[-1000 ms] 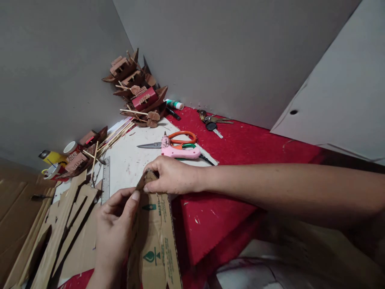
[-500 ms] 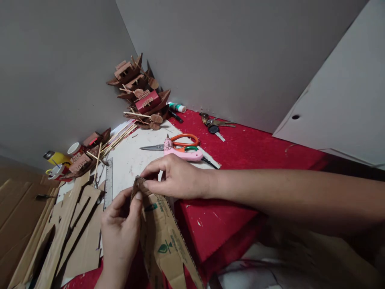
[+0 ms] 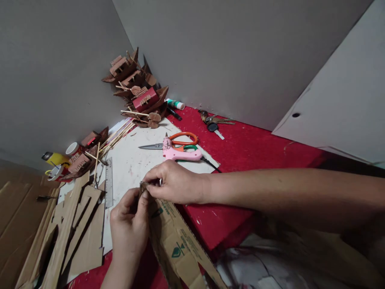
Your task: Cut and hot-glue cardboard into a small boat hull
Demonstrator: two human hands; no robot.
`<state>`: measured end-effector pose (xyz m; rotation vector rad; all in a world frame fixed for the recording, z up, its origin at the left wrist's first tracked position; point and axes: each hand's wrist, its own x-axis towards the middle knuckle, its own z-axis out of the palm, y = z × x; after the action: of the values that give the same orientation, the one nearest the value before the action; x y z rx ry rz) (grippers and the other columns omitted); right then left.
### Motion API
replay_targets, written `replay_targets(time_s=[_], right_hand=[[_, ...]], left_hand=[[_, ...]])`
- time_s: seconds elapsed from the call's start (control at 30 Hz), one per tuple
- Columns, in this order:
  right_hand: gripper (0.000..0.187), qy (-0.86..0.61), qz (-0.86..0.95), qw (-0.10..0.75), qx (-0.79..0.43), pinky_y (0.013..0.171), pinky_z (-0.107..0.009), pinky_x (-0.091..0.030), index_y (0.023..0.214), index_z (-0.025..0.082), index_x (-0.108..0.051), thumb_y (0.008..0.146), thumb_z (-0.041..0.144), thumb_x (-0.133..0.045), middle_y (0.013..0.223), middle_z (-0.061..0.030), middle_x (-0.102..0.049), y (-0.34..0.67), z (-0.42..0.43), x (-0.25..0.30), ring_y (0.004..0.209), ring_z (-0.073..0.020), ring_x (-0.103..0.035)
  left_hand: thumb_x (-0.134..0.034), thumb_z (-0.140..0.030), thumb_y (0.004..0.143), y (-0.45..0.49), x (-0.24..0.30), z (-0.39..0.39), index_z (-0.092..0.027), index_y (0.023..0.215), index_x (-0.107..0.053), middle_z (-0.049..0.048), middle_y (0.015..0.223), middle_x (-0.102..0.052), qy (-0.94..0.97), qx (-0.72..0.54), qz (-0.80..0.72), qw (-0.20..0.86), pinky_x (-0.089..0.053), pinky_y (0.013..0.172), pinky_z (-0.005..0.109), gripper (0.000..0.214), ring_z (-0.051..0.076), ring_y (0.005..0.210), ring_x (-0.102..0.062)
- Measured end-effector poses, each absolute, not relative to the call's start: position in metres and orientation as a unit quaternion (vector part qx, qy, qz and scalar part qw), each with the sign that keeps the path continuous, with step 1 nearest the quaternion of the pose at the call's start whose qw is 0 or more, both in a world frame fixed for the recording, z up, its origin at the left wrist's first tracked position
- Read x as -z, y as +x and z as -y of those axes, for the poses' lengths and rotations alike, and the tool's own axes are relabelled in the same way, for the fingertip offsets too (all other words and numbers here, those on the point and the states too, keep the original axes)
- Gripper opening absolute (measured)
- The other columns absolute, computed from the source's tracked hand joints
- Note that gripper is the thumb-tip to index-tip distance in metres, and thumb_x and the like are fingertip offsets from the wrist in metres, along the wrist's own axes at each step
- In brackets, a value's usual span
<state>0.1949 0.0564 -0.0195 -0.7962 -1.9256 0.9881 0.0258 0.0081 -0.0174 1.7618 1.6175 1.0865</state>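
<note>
Both hands are closed on the narrow upper end of a folded cardboard piece (image 3: 180, 241) with green print, which slants down toward the lap. My left hand (image 3: 132, 220) pinches its left side, thumb toward the tip. From the right, my right hand (image 3: 170, 182) grips the same tip with thumb and fingers; part of the tip is hidden behind them. Just beyond lie a pink glue gun (image 3: 182, 153) and scissors with orange handles (image 3: 183, 138), on a white board (image 3: 129, 168).
Model boats (image 3: 138, 88) stand in the back corner, near thin sticks (image 3: 117, 138). Cut cardboard strips (image 3: 72, 216) and a steel ruler (image 3: 108, 182) lie left. Keys (image 3: 215, 124), a marker (image 3: 174, 113) and a glue stick (image 3: 176, 104) rest on the red surface (image 3: 246, 148) by the wall.
Both hands and the cardboard tip have shifted slightly right and down in view. The cardboard slants more to the right, and the right fingers sit closer around the tip.
</note>
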Motion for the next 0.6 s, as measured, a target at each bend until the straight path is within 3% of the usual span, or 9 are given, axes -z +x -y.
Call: replay_targets(time_s=[0.3,0.6], right_hand=[[0.018,-0.346,0.749,0.405,-0.393,0.06,-0.022,-0.036,0.089,0.012,-0.073,0.073,0.012,-0.064,0.073,-0.0008,-0.069,0.197,-0.058,0.013,0.066,-0.0113,-0.055],[0.021,-0.302,0.799,0.393,-0.34,0.066,-0.023,-0.039,0.07,0.012,-0.066,0.085,0.009,-0.052,0.069,-0.0025,-0.065,0.198,-0.059,0.014,0.067,-0.0115,-0.056]], left_hand=[[-0.07,-0.036,0.079,0.025,0.012,-0.015,-0.017,0.089,-0.074,0.0028,0.08,-0.073,0.628,-0.408,-0.589,0.303,-0.049,0.067,0.022,0.022,0.016,0.073,-0.064],[-0.065,-0.036,0.083,0.028,0.004,-0.009,-0.018,0.097,-0.076,0.0048,0.087,-0.077,0.677,-0.37,-0.594,0.227,-0.051,0.07,0.025,0.025,0.02,0.077,-0.069]])
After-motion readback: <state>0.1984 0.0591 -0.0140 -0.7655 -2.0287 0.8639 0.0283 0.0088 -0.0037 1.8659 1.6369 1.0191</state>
